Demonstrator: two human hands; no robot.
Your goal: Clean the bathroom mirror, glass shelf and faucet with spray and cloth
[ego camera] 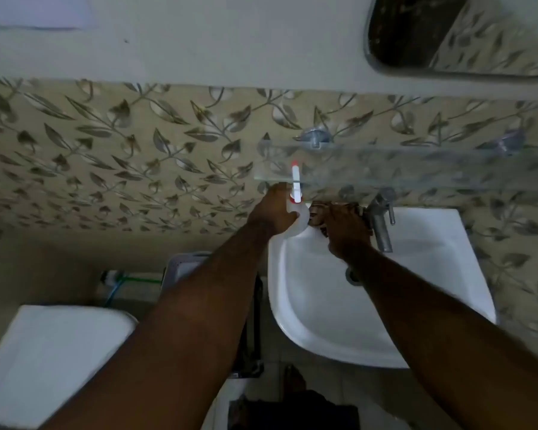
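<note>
My left hand [272, 212] grips a white spray bottle [298, 218] with a red-tipped nozzle that points up at the front left edge of the glass shelf [416, 169]. My right hand [347, 229] is closed on a dark brownish cloth [319, 212] at the back rim of the white sink [323, 321], just left of the metal faucet [381, 218]. The mirror [466, 35] hangs at the upper right on the wall, above the shelf. Most of the cloth is hidden under my fingers.
Leaf-patterned tiles [121, 156] cover the wall behind the shelf. A white toilet tank lid [53, 352] sits at the lower left. A grey basket [184, 268] stands between the tank and the sink. Two suction mounts [316, 138] hold the shelf.
</note>
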